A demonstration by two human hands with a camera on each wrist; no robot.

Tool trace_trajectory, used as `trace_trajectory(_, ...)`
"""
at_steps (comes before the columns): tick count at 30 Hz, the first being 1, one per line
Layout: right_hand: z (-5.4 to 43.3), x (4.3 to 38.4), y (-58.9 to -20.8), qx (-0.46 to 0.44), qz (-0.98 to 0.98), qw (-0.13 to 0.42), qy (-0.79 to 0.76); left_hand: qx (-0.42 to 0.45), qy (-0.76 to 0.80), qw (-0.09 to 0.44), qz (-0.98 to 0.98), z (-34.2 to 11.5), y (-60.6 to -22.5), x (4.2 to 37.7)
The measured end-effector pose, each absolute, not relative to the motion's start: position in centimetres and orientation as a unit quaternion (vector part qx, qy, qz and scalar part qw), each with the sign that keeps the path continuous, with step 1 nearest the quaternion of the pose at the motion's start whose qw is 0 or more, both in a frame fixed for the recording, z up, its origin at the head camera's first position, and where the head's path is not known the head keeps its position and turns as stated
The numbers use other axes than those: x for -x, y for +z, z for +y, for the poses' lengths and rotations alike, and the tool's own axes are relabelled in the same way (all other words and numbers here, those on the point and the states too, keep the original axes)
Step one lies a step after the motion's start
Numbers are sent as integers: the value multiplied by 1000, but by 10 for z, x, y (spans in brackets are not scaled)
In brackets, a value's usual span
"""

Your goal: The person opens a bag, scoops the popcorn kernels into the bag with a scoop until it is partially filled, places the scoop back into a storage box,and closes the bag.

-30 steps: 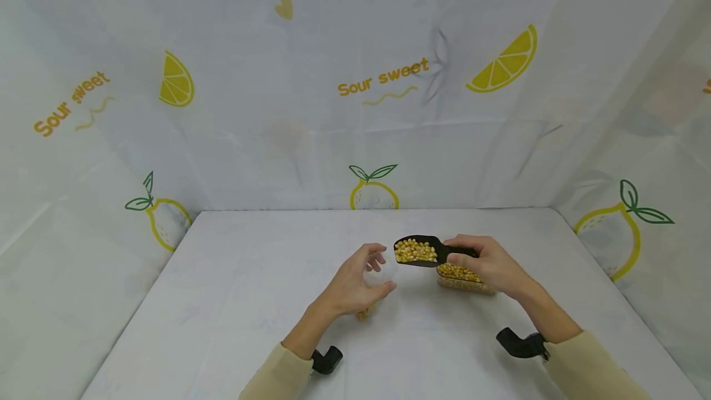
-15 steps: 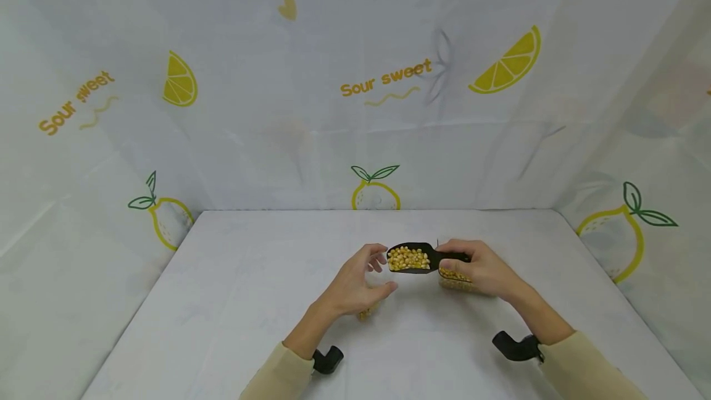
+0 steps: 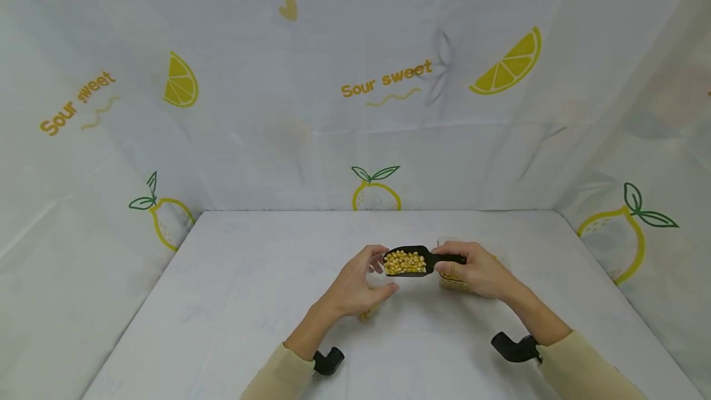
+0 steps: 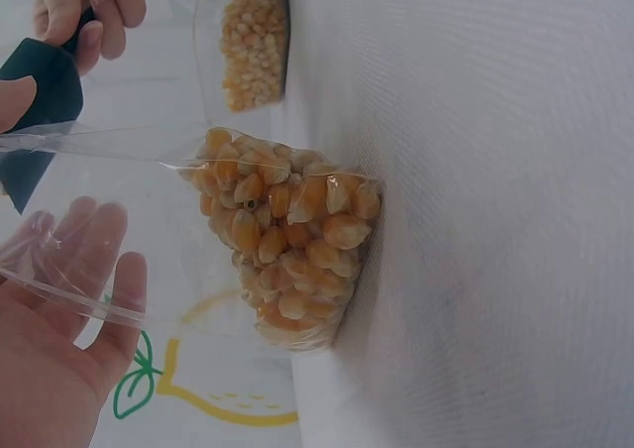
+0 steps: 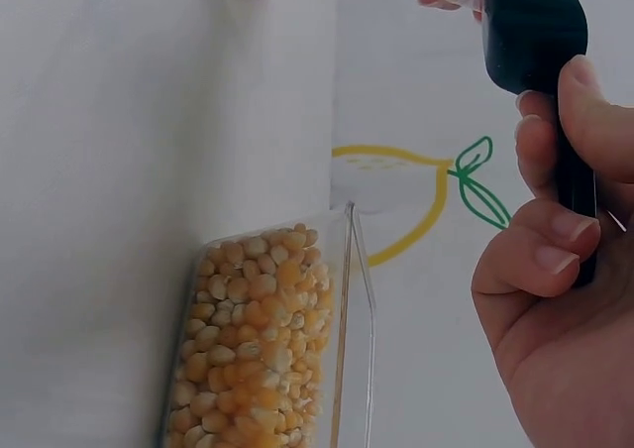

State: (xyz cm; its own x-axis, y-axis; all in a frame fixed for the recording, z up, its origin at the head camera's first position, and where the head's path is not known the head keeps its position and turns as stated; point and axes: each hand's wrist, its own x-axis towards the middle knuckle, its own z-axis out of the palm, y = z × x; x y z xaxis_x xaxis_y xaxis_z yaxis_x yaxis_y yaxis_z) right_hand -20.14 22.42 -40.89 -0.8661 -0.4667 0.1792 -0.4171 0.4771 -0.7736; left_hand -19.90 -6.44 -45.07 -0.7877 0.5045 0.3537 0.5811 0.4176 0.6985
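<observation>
One scoop [image 3: 430,259] in R hand [image 3: 476,270] nr bag [image 4: 119,143] rim; tbl's [image 3: 266,258] side edges far.

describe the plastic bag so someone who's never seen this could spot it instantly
On the white table, find the person's left hand, the one not holding the black scoop. Just beneath it sits a clear plastic bag, its lower part filled with yellow corn kernels. Unlike the stiff clear box of kernels near the right hand, it is soft film reaching up to the left hand.
</observation>
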Motion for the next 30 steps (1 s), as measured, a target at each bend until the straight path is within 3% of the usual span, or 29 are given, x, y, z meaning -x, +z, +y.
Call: trace_trajectory(30, 213, 199, -377, 284, 895, 22, -342, 326, -425, 39, -843, -65, -450, 198)
